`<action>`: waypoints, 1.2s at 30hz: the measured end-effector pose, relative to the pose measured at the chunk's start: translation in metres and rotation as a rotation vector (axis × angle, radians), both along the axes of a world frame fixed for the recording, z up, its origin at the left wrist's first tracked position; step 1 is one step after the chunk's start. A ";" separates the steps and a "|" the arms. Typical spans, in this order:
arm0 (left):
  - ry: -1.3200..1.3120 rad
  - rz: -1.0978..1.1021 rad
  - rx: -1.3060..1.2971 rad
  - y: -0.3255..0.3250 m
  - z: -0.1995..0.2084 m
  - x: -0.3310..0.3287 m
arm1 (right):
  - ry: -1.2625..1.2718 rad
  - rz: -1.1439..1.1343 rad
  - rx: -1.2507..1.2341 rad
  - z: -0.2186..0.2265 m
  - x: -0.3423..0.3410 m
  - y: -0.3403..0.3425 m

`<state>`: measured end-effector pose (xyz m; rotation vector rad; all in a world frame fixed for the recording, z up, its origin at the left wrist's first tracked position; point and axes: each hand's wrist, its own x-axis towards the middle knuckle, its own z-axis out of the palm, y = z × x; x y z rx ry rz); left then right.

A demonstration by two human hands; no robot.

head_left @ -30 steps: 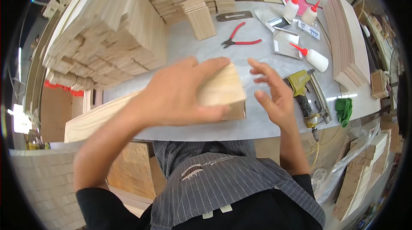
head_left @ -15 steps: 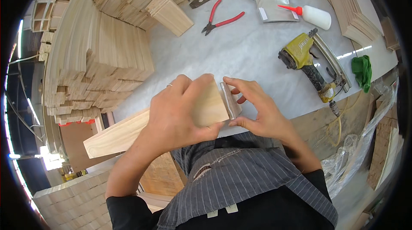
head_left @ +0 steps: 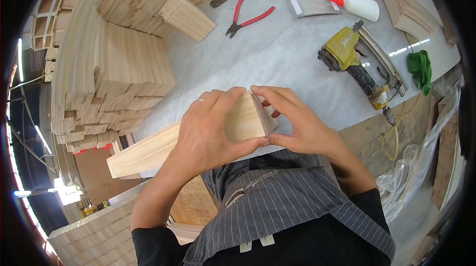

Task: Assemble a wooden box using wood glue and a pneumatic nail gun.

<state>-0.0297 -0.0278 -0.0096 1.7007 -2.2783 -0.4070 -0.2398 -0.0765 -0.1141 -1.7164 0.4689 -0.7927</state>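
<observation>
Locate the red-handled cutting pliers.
In the head view, the cutting pliers lie at upper centre on the grey tabletop, right of the small wooden board stack.

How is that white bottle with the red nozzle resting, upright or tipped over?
Tipped over: the white bottle lies along the tabletop, its red nozzle pointing left.

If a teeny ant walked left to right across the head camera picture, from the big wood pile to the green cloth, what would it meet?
Big wood pile → left hand → right hand → nail gun → green cloth
</observation>
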 end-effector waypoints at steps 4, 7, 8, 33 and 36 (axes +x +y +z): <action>0.005 0.000 0.008 -0.001 0.000 0.000 | 0.006 0.004 0.006 -0.002 0.000 -0.002; -0.032 0.028 0.083 -0.001 0.004 -0.002 | 0.020 0.018 0.027 -0.001 -0.001 -0.003; -0.034 0.026 0.094 -0.001 0.003 -0.002 | 0.024 0.020 0.019 -0.002 -0.001 -0.003; 0.027 0.032 0.048 0.002 -0.009 -0.002 | 0.022 0.019 0.014 -0.002 0.001 -0.004; 0.028 0.050 0.055 0.003 -0.009 -0.003 | 0.028 0.014 0.010 -0.004 0.001 -0.004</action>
